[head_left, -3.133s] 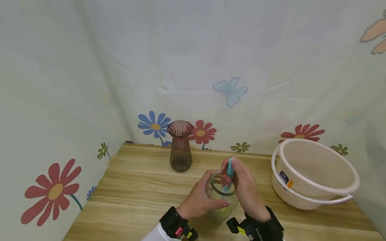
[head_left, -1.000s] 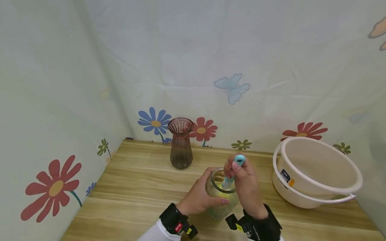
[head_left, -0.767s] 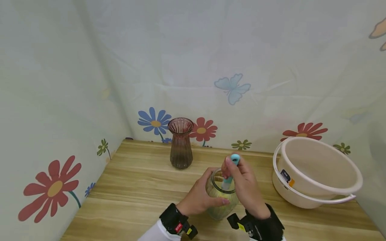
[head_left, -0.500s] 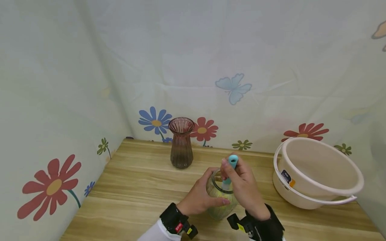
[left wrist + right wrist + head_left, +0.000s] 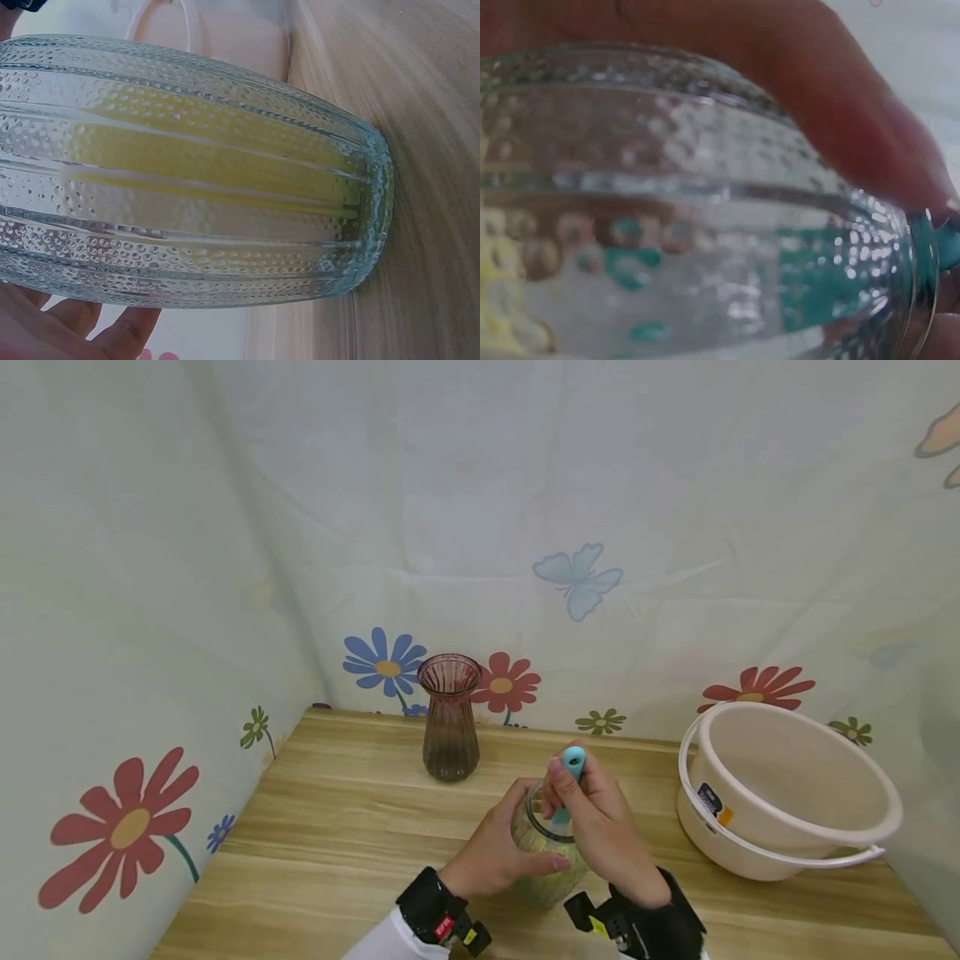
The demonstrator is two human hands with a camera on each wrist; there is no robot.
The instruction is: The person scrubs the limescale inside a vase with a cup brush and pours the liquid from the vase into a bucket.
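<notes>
Head view: the left hand point(image 5: 491, 852) is clamped round a ribbed glass jar point(image 5: 547, 887), held base-down toward the near side of the worktop point(image 5: 360, 827), about midway between its left and right edges. The right hand point(image 5: 607, 827) pinches a turquoise handle point(image 5: 575, 762) at the jar's mouth, the lower part lying inside the rim and the holed end uppermost. A pinkish, fluted vase point(image 5: 451, 735) stands upright near the far edge, left of the jar; a pale bucket point(image 5: 750, 818), its bail lowered to the front, occupies the far right corner. Left wrist view: a yellow mass point(image 5: 202, 150), its form blurred by dimpled glass, lies inside the jar.
</notes>
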